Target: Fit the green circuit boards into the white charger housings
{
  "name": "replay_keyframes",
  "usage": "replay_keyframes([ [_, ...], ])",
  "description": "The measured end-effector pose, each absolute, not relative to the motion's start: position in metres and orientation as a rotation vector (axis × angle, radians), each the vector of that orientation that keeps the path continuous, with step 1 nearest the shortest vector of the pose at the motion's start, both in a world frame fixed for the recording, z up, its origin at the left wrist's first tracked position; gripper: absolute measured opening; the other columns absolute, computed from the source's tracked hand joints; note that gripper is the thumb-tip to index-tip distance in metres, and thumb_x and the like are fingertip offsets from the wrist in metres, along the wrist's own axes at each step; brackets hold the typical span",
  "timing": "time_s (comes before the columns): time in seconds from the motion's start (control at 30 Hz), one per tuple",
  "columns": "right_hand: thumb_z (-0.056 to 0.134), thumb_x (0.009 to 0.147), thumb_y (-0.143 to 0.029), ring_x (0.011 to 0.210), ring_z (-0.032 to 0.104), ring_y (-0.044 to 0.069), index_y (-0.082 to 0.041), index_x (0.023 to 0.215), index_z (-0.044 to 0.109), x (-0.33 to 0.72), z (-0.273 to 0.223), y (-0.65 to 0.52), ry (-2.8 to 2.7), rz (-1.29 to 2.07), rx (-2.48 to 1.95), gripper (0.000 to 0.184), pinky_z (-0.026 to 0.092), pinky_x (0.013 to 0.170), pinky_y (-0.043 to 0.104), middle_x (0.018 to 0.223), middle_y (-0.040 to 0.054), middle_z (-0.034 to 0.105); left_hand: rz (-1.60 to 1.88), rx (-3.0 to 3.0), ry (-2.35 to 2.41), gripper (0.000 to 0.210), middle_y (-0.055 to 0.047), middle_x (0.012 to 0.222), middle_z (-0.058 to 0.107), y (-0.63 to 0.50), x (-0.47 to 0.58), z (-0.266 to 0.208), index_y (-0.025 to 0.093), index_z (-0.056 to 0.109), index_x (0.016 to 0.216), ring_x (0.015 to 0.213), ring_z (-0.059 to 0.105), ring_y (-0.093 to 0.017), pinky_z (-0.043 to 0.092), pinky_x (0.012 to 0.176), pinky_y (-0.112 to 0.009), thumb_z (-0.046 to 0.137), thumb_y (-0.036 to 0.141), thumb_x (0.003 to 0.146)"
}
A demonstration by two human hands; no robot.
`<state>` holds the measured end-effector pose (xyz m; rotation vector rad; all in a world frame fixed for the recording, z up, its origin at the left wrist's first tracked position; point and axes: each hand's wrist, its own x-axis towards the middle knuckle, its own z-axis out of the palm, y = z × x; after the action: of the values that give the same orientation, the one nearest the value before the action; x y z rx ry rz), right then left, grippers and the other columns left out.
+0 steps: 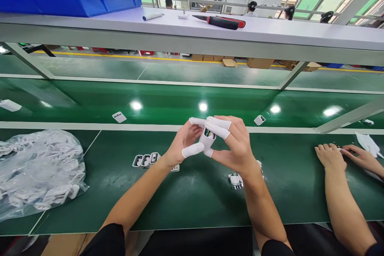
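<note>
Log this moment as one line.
left hand: holds case | right hand: holds case | case: open, electronics visible | bench: bag left, board right

A small white casing (208,143) with rounded corners, its upper end uncovered, showing something dark with green and a paler spot inside; it tilts, the opening turned up and toward the viewer, its sides partly hidden, held up clear of the green worktop (192,206), over its middle stretch
</note>
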<state>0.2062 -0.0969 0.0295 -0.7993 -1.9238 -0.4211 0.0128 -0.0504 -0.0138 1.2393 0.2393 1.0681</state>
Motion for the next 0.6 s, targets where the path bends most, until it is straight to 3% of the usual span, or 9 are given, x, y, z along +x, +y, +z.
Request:
replay_keyframes([
  [0.17, 0.084, 0.086, -0.011, 0.117, 0.079, 0.031, -0.022, 0.141, 0.068, 0.205, 0.028, -0.096, -1.914, -0.400, -0.774, 0.058, 0.064, 0.094, 0.049, 0.120, 0.0112, 0.084, 1.138, 1.371, 0.243, 0.065, -0.010, 0.129, 0.078, -0.041, 0.000, -0.018, 0.027, 0.069, 0.138, 0.113, 0.078, -0.022, 0.063, 0.103, -0.033, 0.100, 0.027, 0.081],
  [0.3, 0.088, 0.087, -0.012, 0.121, 0.077, 0.031, -0.021, 0.149, 0.064, 0.204, 0.022, -0.095, -1.837, -0.408, -0.736, 0.066, 0.066, 0.095, 0.050, 0.135, 0.0158, 0.080, 1.203, 1.398, 0.277, 0.055, -0.007, 0.122, 0.080, -0.042, -0.002, -0.019, 0.028, 0.072, 0.133, 0.106, 0.079, -0.020, 0.066, 0.100, -0.033, 0.098, 0.027, 0.084],
  [0.6, 0.081, 0.089, -0.007, 0.112, 0.079, 0.028, -0.026, 0.136, 0.065, 0.198, 0.019, -0.093, -1.840, -0.362, -0.742, 0.054, 0.066, 0.091, 0.048, 0.122, 0.0093, 0.081, 1.333, 1.550, 0.324, 0.060, -0.006, 0.123, 0.080, -0.041, -0.004, -0.017, 0.030, 0.075, 0.136, 0.105, 0.080, -0.020, 0.068, 0.098, -0.032, 0.099, 0.021, 0.082],
])
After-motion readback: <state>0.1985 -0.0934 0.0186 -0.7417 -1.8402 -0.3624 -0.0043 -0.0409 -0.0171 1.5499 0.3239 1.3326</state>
